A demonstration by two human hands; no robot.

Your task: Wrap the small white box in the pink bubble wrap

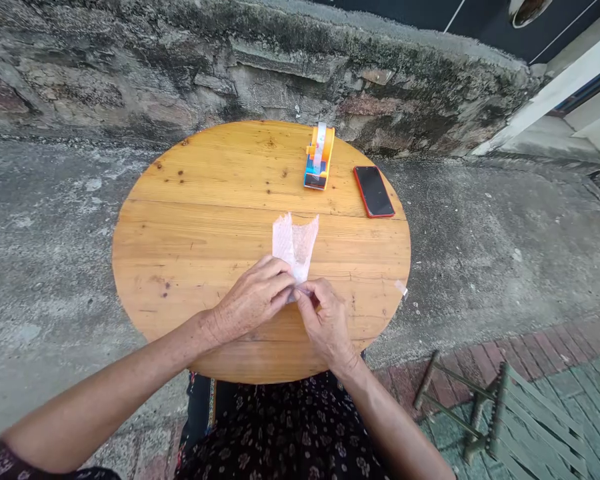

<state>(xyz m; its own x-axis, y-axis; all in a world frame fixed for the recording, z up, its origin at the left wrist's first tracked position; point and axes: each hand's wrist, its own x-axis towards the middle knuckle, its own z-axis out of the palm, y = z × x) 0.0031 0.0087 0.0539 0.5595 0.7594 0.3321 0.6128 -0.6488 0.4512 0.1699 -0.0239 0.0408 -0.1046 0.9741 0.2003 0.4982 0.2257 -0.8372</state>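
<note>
Pinching crinkled translucent-white plastic wrap [283,241] at frame centre, with bare left hand [255,290] and bare right hand [329,321] close together — seemingly to steady its lower end.

A phone [375,191] lies on the table [205,233], a slatted chair [499,410] nearby.

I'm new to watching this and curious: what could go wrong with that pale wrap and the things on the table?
The pale wrap looks thin, so it might tear where the left hand and right hand work close together.
The phone lies near the edge of the table; a bump could knock it off.
</note>
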